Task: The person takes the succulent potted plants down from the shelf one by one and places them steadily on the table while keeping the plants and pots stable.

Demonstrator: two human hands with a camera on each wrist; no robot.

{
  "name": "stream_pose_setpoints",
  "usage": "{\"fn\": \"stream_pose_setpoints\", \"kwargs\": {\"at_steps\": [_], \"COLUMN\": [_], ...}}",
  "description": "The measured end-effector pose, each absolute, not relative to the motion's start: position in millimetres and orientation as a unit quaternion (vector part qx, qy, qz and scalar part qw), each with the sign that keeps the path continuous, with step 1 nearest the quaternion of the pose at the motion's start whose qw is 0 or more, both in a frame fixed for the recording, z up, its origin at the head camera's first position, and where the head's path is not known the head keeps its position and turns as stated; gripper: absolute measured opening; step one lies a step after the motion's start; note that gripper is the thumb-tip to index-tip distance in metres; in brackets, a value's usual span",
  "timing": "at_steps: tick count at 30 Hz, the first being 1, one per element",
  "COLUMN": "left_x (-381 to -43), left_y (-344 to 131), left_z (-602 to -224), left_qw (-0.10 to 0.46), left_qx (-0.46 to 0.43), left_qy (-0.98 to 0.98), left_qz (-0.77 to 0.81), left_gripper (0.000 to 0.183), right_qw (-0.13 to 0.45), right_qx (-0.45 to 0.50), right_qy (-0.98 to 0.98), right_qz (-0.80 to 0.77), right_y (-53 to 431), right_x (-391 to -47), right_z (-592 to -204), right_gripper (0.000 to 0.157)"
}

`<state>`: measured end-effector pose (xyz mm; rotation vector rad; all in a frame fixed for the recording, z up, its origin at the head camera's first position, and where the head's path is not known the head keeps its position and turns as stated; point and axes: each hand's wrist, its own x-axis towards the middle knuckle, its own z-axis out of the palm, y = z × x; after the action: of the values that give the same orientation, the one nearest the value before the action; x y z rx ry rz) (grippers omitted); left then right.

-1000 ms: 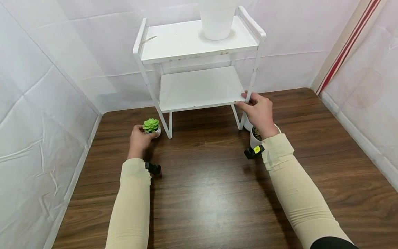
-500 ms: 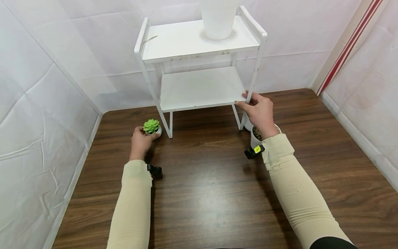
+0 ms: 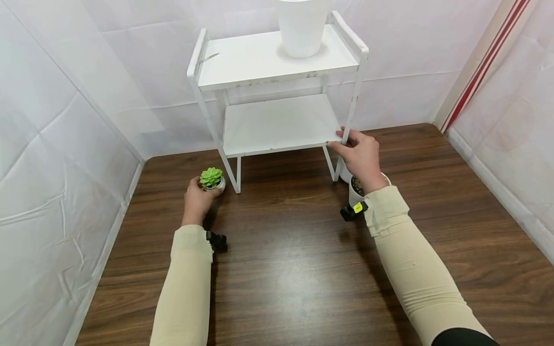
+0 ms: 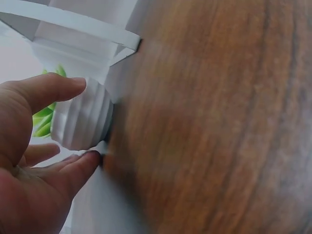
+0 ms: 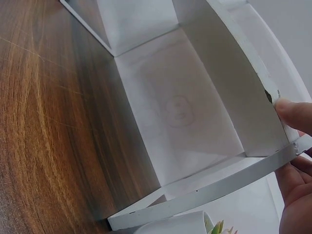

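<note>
A small artificial green succulent (image 3: 211, 177) in a white ribbed pot (image 4: 84, 119) stands on the table, left of the white two-tier shelf's (image 3: 279, 124) front left leg. My left hand (image 3: 197, 199) holds this pot from its left side, the thumb on the near face and fingers around the other side. At the right, my right hand (image 3: 362, 154) grips the front right post of the shelf where it meets the lower board, its thumb (image 5: 294, 114) on the board's front edge. Part of the right fingers is hidden behind the post.
On the upper board stands a large white pot (image 3: 301, 31). Another white pot with pebble-like filling (image 3: 356, 190) sits under my right forearm, with a further white pot (image 3: 345, 171) behind it. White sheeting (image 3: 65, 120) walls the brown wooden table (image 3: 281, 250).
The left hand and the succulent have shifted very slightly right. My head view has tilted up a little, so the rim of the large pot now shows. The right hand keeps its grip.
</note>
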<state>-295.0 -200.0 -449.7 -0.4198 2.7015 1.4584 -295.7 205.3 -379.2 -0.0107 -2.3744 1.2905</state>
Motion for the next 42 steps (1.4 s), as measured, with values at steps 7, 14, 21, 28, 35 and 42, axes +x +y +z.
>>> {"fn": "stream_pose_setpoints", "kwargs": {"at_steps": [7, 14, 21, 28, 35, 42], "left_x": [-290.7, -286.5, -282.7, -277.5, -276.0, -272.8], "left_y": [-201.6, -197.4, -191.3, -184.8, -182.1, -179.2], "left_z": [-431.3, -405.1, -375.4, -340.7, -313.1, -288.7], "left_qw": [0.018, -0.001, -0.025, -0.059, -0.084, -0.102], "left_qx": [-0.13, -0.114, -0.087, -0.066, -0.063, -0.044], "left_qy": [0.885, 0.886, 0.89, 0.877, 0.862, 0.851], "left_qz": [0.447, 0.449, 0.447, 0.471, 0.496, 0.513], "left_gripper": [0.098, 0.094, 0.094, 0.092, 0.093, 0.09], "right_qw": [0.217, 0.22, 0.22, 0.216, 0.214, 0.21], "right_qx": [-0.004, 0.001, 0.001, 0.0, -0.002, -0.004], "right_qy": [-0.856, -0.854, -0.853, -0.851, -0.85, -0.852], "right_qz": [0.469, 0.472, 0.473, 0.478, 0.481, 0.48], "right_y": [206.0, 205.4, 205.1, 204.3, 204.2, 204.6], "right_x": [-296.8, -296.5, -297.4, -297.8, -297.6, -297.5], "right_z": [-379.8, -379.9, -381.8, -382.0, -382.1, -381.7], "right_gripper": [0.044, 0.044, 0.046, 0.047, 0.046, 0.046]}}
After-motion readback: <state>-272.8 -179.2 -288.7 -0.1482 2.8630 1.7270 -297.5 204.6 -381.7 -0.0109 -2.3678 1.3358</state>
